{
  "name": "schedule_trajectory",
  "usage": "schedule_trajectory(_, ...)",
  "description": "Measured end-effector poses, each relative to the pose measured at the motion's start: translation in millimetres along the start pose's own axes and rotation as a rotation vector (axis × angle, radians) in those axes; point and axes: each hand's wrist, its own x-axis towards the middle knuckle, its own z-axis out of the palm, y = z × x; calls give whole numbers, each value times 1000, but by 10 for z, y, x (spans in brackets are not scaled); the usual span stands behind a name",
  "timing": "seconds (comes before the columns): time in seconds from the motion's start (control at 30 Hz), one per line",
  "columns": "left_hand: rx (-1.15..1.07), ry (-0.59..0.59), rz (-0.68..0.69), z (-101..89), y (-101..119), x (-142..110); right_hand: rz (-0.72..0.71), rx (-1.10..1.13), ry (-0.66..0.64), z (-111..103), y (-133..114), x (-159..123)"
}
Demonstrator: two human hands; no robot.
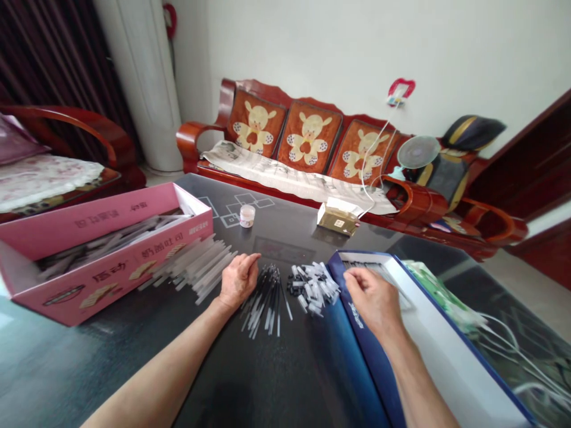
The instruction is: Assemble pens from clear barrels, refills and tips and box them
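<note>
Left grip lies open, fingers together, just beside black pen refills on the bench. Right grip curls over a blue-and-white box; pinch unclear. Refills seem light, stiff, brittle: hold mid-shaft.

Thin black pen refills lie in a loose fanned heap just right of the left hand, their dark tips gathered at the far end. Clear plastic pen tubes form a slanting, roughly parallel pile just left of that hand; small white pen parts, some with black pieces, sit jumbled between the refills and the right hand. An open blue-edged white box lies under the right hand, its contents unclear.
</note>
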Motion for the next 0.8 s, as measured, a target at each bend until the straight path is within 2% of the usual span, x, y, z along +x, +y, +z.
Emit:
schedule_trajectory(0.1, 116, -114, -15, -80, 67, 17, -86, 204, 13, 286, -428, -227)
schedule_trajectory(0.17, 208, -171, -76, -176, 106, 60, -99, 297, 1, 535, -612, -404)
schedule_trajectory(0.27, 347, -301, -230, -369, 132, 153, -105, 352, 70, 853, -684, -619)
schedule_trajectory(0.33, 417, -402, -298, -509, 124, 210, -110, 353, 135, 979, -644, -701)
schedule_trajectory(0.4, 477, -471, -324, -638, 100, 251, -121, 354, 177, 1039, -588, -736)
schedule_trajectory(0.53, 581, -519, -324, -801, 26, 280, -141, 357, 194, 1067, -534, -736)
schedule_trajectory(0.7, 619, -591, -337, -810, -18, 267, -136, 357, 159, 1071, -553, -733)
schedule_trajectory(0.8, 631, -596, -366, -785, 2, 255, -129, 357, 142, 1073, -556, -733)
